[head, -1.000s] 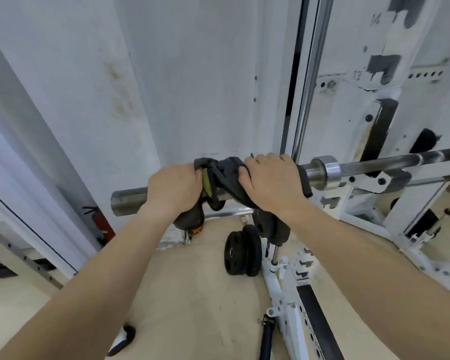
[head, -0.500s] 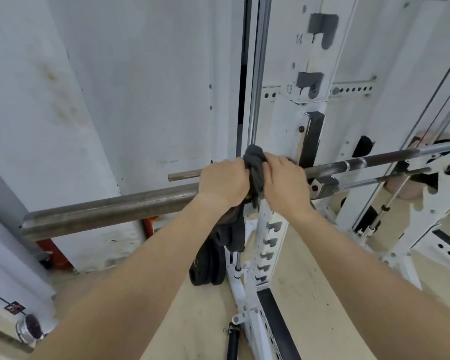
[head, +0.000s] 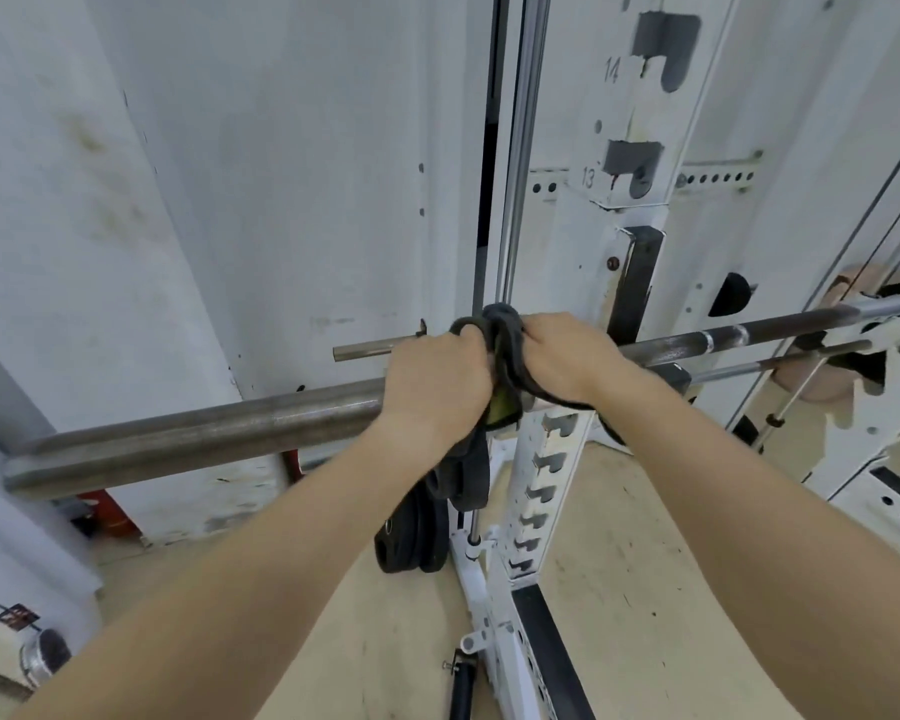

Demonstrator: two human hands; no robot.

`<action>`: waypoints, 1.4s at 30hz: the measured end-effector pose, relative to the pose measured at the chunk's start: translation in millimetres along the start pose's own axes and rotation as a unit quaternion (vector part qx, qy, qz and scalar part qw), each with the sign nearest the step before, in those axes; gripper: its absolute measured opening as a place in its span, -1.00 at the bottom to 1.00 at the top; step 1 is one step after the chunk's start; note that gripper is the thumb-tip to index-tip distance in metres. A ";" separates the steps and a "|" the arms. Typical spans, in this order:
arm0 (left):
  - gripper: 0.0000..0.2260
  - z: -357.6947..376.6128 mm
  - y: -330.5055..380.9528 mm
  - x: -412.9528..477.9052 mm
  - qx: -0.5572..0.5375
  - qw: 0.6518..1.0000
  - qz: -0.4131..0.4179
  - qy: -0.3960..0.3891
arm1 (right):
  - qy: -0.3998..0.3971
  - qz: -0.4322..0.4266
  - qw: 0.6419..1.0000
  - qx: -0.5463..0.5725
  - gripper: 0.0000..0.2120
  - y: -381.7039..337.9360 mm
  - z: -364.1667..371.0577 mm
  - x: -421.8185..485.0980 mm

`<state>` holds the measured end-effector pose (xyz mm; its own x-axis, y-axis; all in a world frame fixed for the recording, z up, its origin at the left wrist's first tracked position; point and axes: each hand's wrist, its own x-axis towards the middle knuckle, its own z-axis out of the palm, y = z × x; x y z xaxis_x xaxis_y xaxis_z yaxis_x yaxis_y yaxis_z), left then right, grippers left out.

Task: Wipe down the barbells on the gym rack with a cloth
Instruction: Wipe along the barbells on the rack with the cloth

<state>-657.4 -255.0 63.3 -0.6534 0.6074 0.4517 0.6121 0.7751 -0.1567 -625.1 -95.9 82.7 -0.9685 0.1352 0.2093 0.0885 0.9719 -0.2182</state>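
Note:
A steel barbell point(head: 188, 439) lies across the white rack point(head: 546, 459), its thick sleeve reaching to the lower left and its thin shaft point(head: 749, 337) running off to the right. A dark grey cloth point(head: 505, 350) is wrapped around the bar where the sleeve meets the shaft. My left hand point(head: 437, 381) grips the cloth on the sleeve side. My right hand point(head: 562, 356) grips it on the shaft side, touching the left hand. The bar under both hands is hidden.
Black weight plates point(head: 417, 532) hang low beside the rack upright. A second thin bar point(head: 365, 350) pokes out behind my hands. A chrome guide rod point(head: 515, 148) rises above them. A red object point(head: 110, 511) stands by the white wall. Beige floor lies below.
Both hands with the cloth have slid along the sleeve toward the rack upright, leaving much more bare sleeve on the left. Since half a second ago they have hardly moved.

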 end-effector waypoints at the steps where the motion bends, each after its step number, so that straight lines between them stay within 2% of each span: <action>1: -0.86 3.3 1.2 -6.8 0.028 0.999 0.019 0.022 | -0.064 0.028 0.998 0.009 -0.64 -2.9 -7.2 8.9; 2: -0.86 5.8 1.2 -11.7 0.045 0.997 0.031 0.050 | -0.100 0.042 0.994 0.003 -0.64 -4.6 -9.8 15.0; 4: -0.87 6.5 -2.7 -10.5 0.060 0.994 0.043 0.080 | -0.091 0.045 0.994 -0.026 -0.65 -6.7 -6.7 15.7; 6: -0.87 1.8 -3.8 -1.1 0.041 0.999 0.019 0.008 | 0.024 0.026 0.999 -0.039 -0.67 -4.3 6.3 3.1; 8: -0.82 1.0 -10.7 20.8 -0.063 0.994 -0.027 -0.083 | 0.153 -0.017 0.987 -0.050 -0.68 0.3 25.3 -14.7; 10: -0.77 -2.9 -19.0 40.0 -0.191 0.953 -0.074 -0.223 | 0.225 -0.048 0.971 -0.073 -0.69 3.4 44.9 -27.4; 11: -0.77 -5.6 -20.3 44.3 -0.213 0.940 -0.081 -0.256 | 0.244 -0.050 0.966 -0.073 -0.69 3.3 49.3 -30.3; 12: -0.78 -5.3 -19.9 45.7 -0.199 0.942 -0.077 -0.259 | 0.247 -0.050 0.965 -0.072 -0.69 3.5 50.2 -29.0; 13: -0.79 -4.9 -17.9 42.7 -0.154 0.957 -0.070 -0.235 | 0.233 -0.053 0.968 -0.072 -0.69 2.6 45.2 -26.4; 15: -0.84 -5.3 -9.8 23.2 -0.034 0.993 -0.048 -0.104 | 0.135 -0.054 0.988 -0.058 -0.68 0.0 22.7 -12.4; 16: -0.86 -4.2 -5.2 12.1 0.017 0.998 -0.028 -0.054 | 0.055 -0.040 0.997 -0.033 -0.67 -0.9 10.0 -2.4; 18: -0.76 -3.4 0.0 -6.3 0.071 0.997 -0.005 0.012 | -0.097 0.013 0.995 0.000 -0.64 -4.0 -6.2 17.0; 19: -0.74 -2.4 -1.9 -7.6 0.071 0.997 0.000 0.030 | -0.112 0.027 0.993 -0.001 -0.64 -4.5 -6.2 23.4; 20: -0.74 -0.9 -4.2 -5.0 0.062 0.998 0.008 0.021 | -0.094 0.032 0.995 -0.010 -0.65 -5.7 -2.8 23.7; 23: -0.74 0.2 -13.2 20.0 -0.067 0.994 -0.026 -0.081 | 0.132 -0.025 0.989 -0.054 -0.69 0.7 28.9 -3.5; 25: -0.73 -6.6 -18.0 35.9 -0.148 0.971 -0.062 -0.179 | 0.225 -0.059 0.969 -0.085 -0.70 2.8 43.8 -25.9; 26: -0.75 -4.8 -16.9 37.1 -0.143 0.970 -0.065 -0.184 | 0.220 -0.059 0.969 -0.092 -0.69 2.4 43.0 -27.7; 27: -0.79 -3.6 -14.3 33.0 -0.102 0.981 -0.055 -0.158 | 0.186 -0.054 0.977 -0.093 -0.68 0.3 34.8 -23.2; 29: -0.84 -3.8 -6.4 12.1 0.014 1.000 -0.007 -0.027 | 0.046 -0.034 0.996 -0.074 -0.64 -0.4 15.8 2.7; 30: -0.81 -1.2 -3.1 0.2 0.048 0.999 0.004 0.002 | -0.056 -0.008 0.997 -0.057 -0.64 -1.1 5.8 17.4; 31: -0.77 3.8 -2.1 -7.0 0.064 0.997 0.010 0.047 | -0.125 0.013 0.992 -0.032 -0.64 -2.2 -0.1 30.8; 32: -0.75 6.0 -3.0 -8.5 0.065 0.995 0.008 0.072 | -0.158 0.026 0.987 -0.025 -0.65 -2.9 -0.8 40.8; 34: -0.79 4.0 -4.9 -2.8 0.042 0.997 0.008 0.059 | -0.112 0.042 0.993 -0.015 -0.68 -4.3 5.8 37.2; 36: -0.79 -2.9 -7.4 9.7 -0.022 0.999 -0.016 -0.029 | 0.073 0.025 0.997 -0.027 -0.72 -4.2 21.1 9.5; 37: -0.78 -4.4 -11.0 19.3 -0.074 0.993 -0.034 -0.088 | 0.164 -0.004 0.985 -0.046 -0.74 -4.4 29.8 -7.1; 38: -0.78 -5.8 -15.0 29.9 -0.125 0.976 -0.054 -0.168 | 0.219 -0.029 0.974 -0.052 -0.74 -3.2 38.4 -19.0; 39: -0.77 -9.4 -18.1 38.1 -0.166 0.955 -0.069 -0.236 | 0.261 -0.052 0.962 -0.055 -0.73 -0.9 45.8 -24.0; 40: -0.75 -10.9 -20.5 44.2 -0.186 0.942 -0.074 -0.269 | 0.270 -0.061 0.959 -0.052 -0.72 1.6 49.1 -23.2; 42: -0.75 -9.4 -20.2 44.4 -0.167 0.947 -0.074 -0.264 | 0.273 -0.078 0.958 -0.049 -0.73 6.8 50.1 -17.9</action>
<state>-694.6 -245.3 94.8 -0.8212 0.5665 -0.0694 0.5448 0.8143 0.2004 -618.8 -101.4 29.7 -0.7078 0.0423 0.7051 0.0004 0.9982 -0.0595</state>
